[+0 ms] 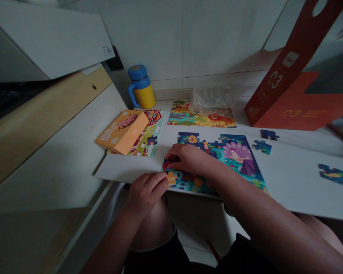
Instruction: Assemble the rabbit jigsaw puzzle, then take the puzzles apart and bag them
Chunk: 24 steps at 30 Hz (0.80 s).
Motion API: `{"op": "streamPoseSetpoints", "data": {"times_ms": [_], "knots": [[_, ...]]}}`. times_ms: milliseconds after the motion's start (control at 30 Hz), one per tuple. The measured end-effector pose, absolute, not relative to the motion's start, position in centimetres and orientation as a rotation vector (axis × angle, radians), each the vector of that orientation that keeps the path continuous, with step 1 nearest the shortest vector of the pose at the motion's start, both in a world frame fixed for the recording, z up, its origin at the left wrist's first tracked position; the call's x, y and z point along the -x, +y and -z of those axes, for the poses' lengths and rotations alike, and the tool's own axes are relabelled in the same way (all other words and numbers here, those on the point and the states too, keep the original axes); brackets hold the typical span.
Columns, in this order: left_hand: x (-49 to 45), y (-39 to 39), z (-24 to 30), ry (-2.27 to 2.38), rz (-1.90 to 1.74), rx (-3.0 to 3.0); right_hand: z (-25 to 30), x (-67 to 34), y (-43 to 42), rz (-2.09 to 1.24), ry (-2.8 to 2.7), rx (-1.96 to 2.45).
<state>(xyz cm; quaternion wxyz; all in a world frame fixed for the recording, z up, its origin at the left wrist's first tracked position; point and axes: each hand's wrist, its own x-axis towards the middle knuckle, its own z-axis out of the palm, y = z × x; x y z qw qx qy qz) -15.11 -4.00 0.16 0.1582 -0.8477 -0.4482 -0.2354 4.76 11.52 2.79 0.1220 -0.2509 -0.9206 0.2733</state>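
Observation:
A partly assembled jigsaw puzzle (197,182) with a purple peacock and dark blue-green scenery lies at the table's front edge. Over its left side reaches my right hand (185,158), thumb and fingers curled on a dark puzzle piece with red (166,164). My left hand (148,190) rests at the puzzle's lower left corner, its fingers bent and pressed together beside an orange-yellow patch (171,179). Whatever lies under those fingertips is hidden. The upper edge of the puzzle has a gap in its outline, and my right hand and forearm cover part of the picture.
Loose puzzle pieces (262,147) lie to the right, one (335,175) farther off. Behind are an animal picture sheet (200,120), a clear plastic bag (214,99) and a red-orange box (297,106). An orange box (122,129) and blue-yellow mug (144,91) stand left.

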Motion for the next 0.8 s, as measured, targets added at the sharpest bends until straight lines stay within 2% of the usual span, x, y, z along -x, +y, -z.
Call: {"op": "streamPoseSetpoints", "data": {"times_ms": [167, 267, 367, 533, 633, 800], "knots": [[15.1, -3.7, -0.1, -1.406, 0.857, 2.485, -2.8, -4.7, 11.6, -0.822, -2.462, 0.864], [15.2, -2.9, -0.9, -1.696, 1.133, 2.420, -2.8, -5.0, 12.1, -0.789, -2.203, 1.037], [15.6, -1.1, -2.3, -1.962, 1.259, 2.328, -2.7, -5.3, 12.6, -0.796, -2.058, 1.157], [16.2, 3.5, -3.8, -2.026, 1.139, 2.533, -2.6, -5.3, 12.7, -0.746, -2.124, 1.148], [16.2, 5.6, -3.5, -2.052, 0.985, 2.620, -2.8, -5.4, 12.7, -0.640, -2.158, 1.118], [15.8, 6.9, -2.8, -2.077, 0.926, 2.673, -3.2, -5.6, 12.9, -0.611, -2.081, 1.125]]}}
